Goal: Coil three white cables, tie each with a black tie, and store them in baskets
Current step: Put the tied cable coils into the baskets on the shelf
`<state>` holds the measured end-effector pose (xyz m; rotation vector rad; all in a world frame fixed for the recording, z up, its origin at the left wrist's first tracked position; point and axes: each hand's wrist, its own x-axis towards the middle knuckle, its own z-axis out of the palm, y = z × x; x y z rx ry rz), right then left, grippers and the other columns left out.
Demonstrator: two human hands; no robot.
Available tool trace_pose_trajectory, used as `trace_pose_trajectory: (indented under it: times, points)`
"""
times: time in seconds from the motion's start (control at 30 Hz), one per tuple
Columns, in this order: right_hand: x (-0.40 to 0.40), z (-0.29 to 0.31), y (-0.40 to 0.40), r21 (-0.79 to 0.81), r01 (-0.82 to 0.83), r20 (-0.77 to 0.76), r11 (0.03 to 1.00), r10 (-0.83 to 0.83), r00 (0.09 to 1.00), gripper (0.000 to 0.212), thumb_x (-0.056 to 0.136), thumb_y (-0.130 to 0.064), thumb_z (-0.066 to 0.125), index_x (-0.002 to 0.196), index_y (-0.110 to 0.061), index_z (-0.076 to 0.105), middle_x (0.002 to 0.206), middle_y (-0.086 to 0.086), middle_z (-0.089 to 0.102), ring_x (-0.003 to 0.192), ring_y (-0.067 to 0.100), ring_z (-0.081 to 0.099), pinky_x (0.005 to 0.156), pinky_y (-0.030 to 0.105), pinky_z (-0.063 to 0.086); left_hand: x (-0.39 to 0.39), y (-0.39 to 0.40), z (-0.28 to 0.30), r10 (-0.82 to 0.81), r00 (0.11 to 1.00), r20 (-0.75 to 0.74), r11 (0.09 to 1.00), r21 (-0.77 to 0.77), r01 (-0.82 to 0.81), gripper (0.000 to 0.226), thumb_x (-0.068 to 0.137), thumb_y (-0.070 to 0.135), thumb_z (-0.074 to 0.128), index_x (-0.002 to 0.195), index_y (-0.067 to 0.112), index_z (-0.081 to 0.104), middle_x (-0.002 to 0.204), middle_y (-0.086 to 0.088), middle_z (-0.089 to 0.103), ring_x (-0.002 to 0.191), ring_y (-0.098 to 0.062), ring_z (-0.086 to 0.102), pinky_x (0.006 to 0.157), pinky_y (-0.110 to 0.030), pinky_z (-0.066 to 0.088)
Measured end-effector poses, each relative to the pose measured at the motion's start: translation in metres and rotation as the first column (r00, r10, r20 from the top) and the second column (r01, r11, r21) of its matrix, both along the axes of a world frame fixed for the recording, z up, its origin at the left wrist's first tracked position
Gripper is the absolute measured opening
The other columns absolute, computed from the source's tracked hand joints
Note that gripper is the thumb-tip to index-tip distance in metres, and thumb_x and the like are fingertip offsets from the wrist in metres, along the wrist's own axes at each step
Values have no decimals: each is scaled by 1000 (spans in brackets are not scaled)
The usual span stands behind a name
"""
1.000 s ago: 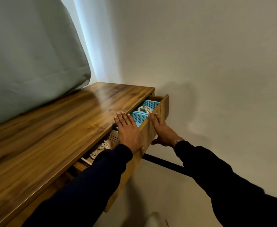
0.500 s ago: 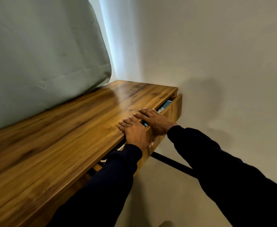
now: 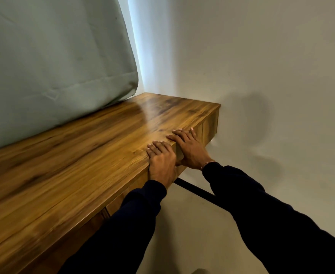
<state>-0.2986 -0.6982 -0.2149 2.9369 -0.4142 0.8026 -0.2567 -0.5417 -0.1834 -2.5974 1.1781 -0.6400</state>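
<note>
The wooden drawer front (image 3: 209, 129) sits flush under the edge of the wooden tabletop (image 3: 87, 159). My left hand (image 3: 161, 161) lies flat against the drawer front, its fingers reaching over the table edge. Just to its right, my right hand (image 3: 190, 148) presses the same front with straight fingers. The blue baskets and coiled white cables are hidden inside the drawer.
A pale green curtain (image 3: 53, 62) hangs over the back of the table at the left. A plain wall runs along the right side. A black metal bar (image 3: 194, 189) of the table frame crosses below the drawer, above the light floor.
The drawer, open a second ago with baskets and cables showing, has slid in under the tabletop. Both hands moved forward with its front.
</note>
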Motion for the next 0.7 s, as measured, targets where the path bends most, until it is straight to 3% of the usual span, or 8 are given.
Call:
trace_pose_trajectory:
  times: [0.13, 0.27, 0.53, 0.7]
  points:
    - [0, -1, 0, 1, -10, 32, 1000, 10, 999, 110, 63, -67, 78, 154, -29, 29, 158, 4, 33, 148, 27, 28, 121, 62, 7, 3, -5, -4, 20, 1000, -8, 1000, -23, -20, 95, 75, 62, 75, 134, -8, 48, 131, -36, 57, 117, -48, 61, 98, -52, 50]
    - [-1, -1, -2, -42, -3, 35, 999, 4, 999, 110, 61, -70, 76, 153, -30, 31, 156, 3, 37, 146, 27, 31, 120, 64, 8, 2, -4, -6, -7, 1000, -7, 998, -60, 7, 100, 76, 64, 72, 137, -10, 44, 135, -37, 52, 122, -49, 57, 103, -53, 46]
    - [-1, -1, -5, -132, 65, 1, 989, -66, 998, 100, 67, -84, 53, 150, -32, 34, 153, 2, 41, 143, 23, 38, 116, 70, 6, 9, -4, -12, -57, 998, 16, 991, -117, 59, 98, 79, 63, 69, 138, -11, 41, 135, -39, 51, 124, -50, 54, 106, -53, 44]
    - [-1, 0, -1, -162, 79, -1, 984, -81, 997, 100, 67, -84, 57, 149, -30, 37, 150, 4, 45, 141, 24, 40, 118, 67, 3, 11, -2, -13, -62, 998, 22, 994, -93, 64, 96, 80, 62, 69, 135, -12, 44, 132, -38, 54, 120, -50, 57, 103, -53, 47]
